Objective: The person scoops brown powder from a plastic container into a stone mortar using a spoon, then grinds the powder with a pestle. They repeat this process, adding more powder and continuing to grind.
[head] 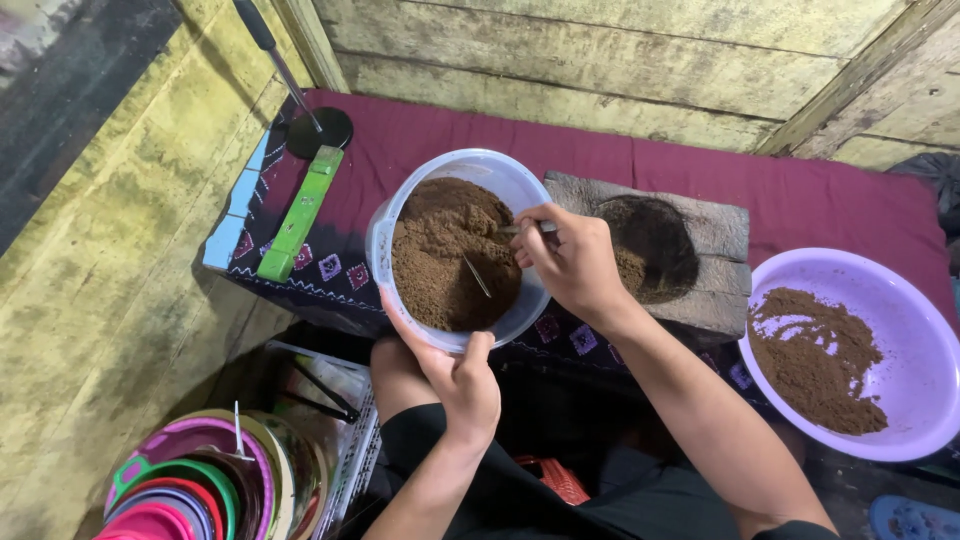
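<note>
Tub (400, 215) of powder (440, 255) sits mid-table, held from below by left hand (455, 375); right hand (570, 260) over its rim w/ spoon (520, 228) in the powder. Stone block (720, 235) just right of tub, basin (900, 300) further right (powder in it too). Ladle (300, 100) and flat bar (300, 210) to the left.

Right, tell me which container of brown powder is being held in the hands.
The clear plastic tub, gripped at its near rim by the left hand while the right hand works a spoon inside it. The purple basin sits untouched at the right.
</note>
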